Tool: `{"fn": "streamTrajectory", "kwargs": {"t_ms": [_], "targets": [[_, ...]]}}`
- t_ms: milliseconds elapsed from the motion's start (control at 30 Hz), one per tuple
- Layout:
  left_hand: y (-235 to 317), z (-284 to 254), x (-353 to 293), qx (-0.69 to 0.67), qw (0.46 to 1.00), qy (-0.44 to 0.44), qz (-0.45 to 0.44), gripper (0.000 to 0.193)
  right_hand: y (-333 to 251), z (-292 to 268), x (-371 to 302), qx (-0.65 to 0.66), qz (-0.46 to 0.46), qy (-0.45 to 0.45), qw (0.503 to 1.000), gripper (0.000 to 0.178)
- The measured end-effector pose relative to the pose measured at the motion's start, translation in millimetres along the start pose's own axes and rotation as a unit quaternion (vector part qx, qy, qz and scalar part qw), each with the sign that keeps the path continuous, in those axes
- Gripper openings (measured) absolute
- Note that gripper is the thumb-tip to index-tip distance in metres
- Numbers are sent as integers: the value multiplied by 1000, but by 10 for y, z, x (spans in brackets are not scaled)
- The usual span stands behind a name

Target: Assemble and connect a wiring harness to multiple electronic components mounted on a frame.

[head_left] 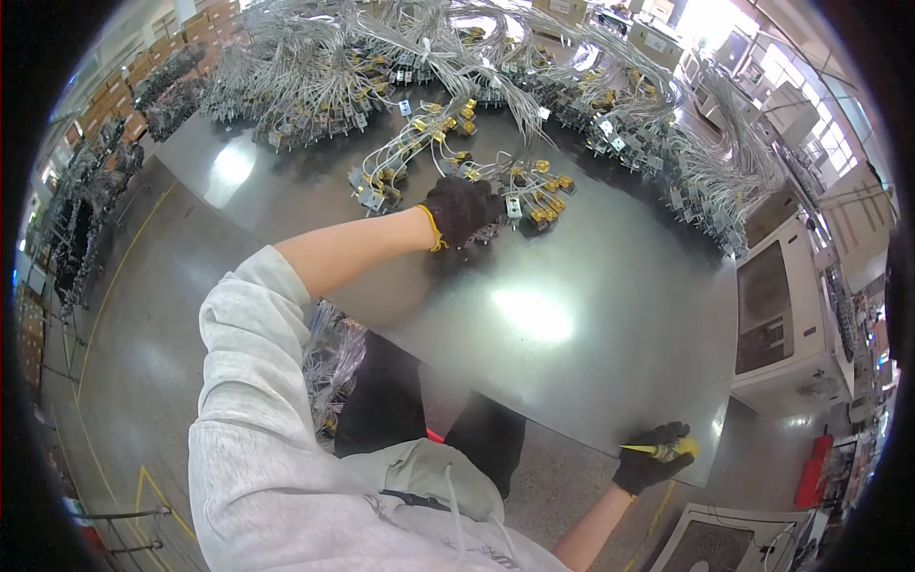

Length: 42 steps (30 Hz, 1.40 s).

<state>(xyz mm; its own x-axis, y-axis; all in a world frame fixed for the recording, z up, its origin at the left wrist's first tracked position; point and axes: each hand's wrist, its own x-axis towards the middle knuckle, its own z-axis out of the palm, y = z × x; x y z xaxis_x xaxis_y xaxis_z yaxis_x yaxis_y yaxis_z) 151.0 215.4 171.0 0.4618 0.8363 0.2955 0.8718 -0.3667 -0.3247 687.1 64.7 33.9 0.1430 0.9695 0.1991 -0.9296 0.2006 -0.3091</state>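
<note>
My left hand (462, 212), in a black glove with a yellow cuff, reaches over the metal tabletop (610, 315). Its fingers curl down among cable connectors (515, 207), metal-cased with yellow parts, on thin white and grey leads; the fingertips are hidden. More connectors (376, 195) on white leads lie just left of that hand. Down at the table's near right edge, my right hand (651, 467), gloved in black too, is closed round a yellow tool-like object (681, 447). It has a rounded end and a thin pointed end; I cannot make out its exact kind.
Heaped cable bundles (295, 86) with connectors line the table's far side, and more (705, 181) curve along the right. A white machine cabinet (791, 305) stands right of the table. Below the near edge, another cable bundle (334, 357) shows beside my legs.
</note>
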Motion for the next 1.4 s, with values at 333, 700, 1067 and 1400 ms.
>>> {"fn": "streamTrajectory", "kwargs": {"t_ms": [333, 700, 1067, 1400], "targets": [[-586, -832, -196, -221, 967, -123, 17, 41, 38, 130, -11, 38, 6, 25, 999, 55], [-1859, -213, -1427, 80, 979, -71, -172, 22, 151, 345, 21, 111, -2, 67, 992, 50], [-1090, 699, -1043, 46, 999, -15, -1, 49, 10, 191, 12, 85, -10, -27, 996, 53], [-1290, 986, 13, 30, 934, -145, -326, 44, 39, 178, -2, 71, -34, 41, 996, 46]]}}
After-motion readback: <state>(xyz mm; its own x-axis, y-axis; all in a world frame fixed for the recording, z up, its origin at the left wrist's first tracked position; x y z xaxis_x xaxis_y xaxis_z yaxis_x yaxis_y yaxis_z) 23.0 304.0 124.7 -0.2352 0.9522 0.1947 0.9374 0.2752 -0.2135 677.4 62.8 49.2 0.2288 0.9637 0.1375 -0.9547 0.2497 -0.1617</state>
